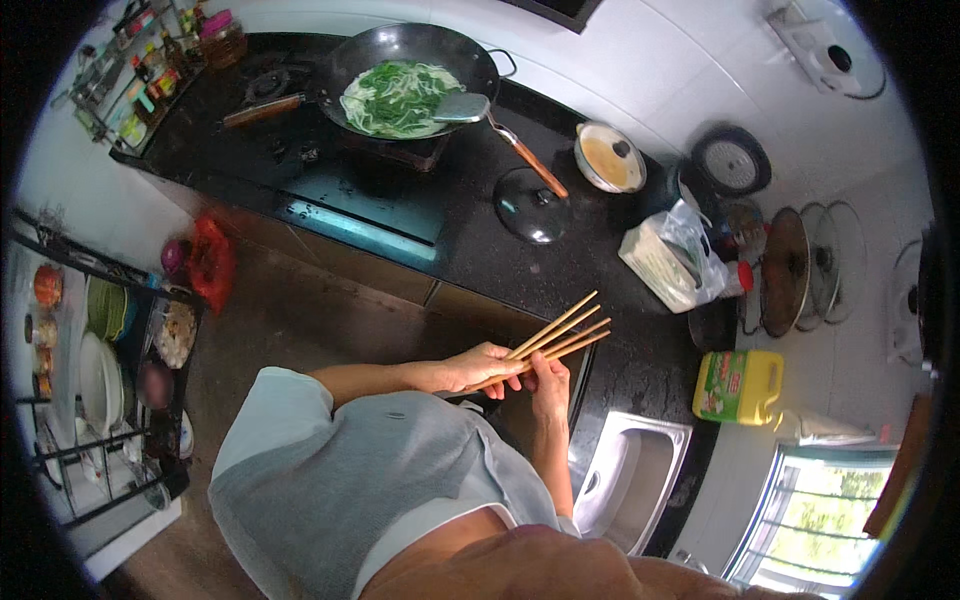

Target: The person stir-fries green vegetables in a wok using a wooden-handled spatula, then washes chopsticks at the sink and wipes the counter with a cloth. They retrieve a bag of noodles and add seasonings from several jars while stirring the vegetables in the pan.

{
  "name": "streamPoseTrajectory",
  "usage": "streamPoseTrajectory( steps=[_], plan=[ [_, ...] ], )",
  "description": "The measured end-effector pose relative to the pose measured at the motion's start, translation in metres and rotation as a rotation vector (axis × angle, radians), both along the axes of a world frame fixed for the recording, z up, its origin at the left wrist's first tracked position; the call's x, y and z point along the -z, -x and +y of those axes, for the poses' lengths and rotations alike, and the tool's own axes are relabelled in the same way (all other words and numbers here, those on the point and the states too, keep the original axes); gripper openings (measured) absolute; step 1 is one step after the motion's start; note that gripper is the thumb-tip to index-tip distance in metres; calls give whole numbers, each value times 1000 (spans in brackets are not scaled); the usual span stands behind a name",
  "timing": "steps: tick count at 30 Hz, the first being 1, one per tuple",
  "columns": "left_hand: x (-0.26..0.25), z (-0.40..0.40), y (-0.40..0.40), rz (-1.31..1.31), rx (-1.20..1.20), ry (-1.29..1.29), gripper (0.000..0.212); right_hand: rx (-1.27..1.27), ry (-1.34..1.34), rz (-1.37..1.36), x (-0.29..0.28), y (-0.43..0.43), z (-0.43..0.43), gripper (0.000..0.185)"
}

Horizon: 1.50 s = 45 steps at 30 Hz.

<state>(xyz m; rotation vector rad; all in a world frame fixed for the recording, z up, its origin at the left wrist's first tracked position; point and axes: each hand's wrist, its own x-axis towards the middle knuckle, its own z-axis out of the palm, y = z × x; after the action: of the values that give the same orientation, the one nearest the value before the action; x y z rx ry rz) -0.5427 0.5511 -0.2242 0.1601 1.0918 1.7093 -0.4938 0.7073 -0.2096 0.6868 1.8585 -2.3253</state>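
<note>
In front of my body, my left hand is closed around several wooden chopsticks, whose tips fan out toward the counter. Close beside it, the fingers of my right hand pinch the same bundle lower down. On the stove at the back stands a large black wok containing leafy greens mixed with pale strands. A metal spatula with a wooden handle rests in the wok, its handle reaching over a glass lid on the counter.
Right of the lid sit a lidded pot and a plastic bag around a white block-shaped pack. A yellow jug stands near the steel sink. Bottles fill a rack at the far left; a dish shelf stands below.
</note>
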Motion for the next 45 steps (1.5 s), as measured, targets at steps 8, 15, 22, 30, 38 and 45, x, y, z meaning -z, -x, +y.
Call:
streamPoseTrajectory(
  steps=[8, 15, 22, 30, 38, 45],
  plan=[
    [1, 15, 36, 108, -47, -12, 22, -97, 127, 26, -18, 53, 32, 13],
    [-22, 55, 91, 59, -345, 39, 29, -208, -136, 241, -74, 129, 103, 15],
    [-23, 49, 112, 161, -391, 208, 20, 297, -1694, 485, -142, 252, 331, 15],
    [-29, 63, 110, 24, -361, 298, 20, -78, -2035, -10, -53, 386, 372, 16],
    [-32, 62, 129, -14, -423, 208, 29, -136, -1753, -228, -37, 412, 394, 24],
    [-31, 71, 138, 24, -396, 163, 29, -41, -1510, 156, -78, 353, 368, 46]
  ],
)
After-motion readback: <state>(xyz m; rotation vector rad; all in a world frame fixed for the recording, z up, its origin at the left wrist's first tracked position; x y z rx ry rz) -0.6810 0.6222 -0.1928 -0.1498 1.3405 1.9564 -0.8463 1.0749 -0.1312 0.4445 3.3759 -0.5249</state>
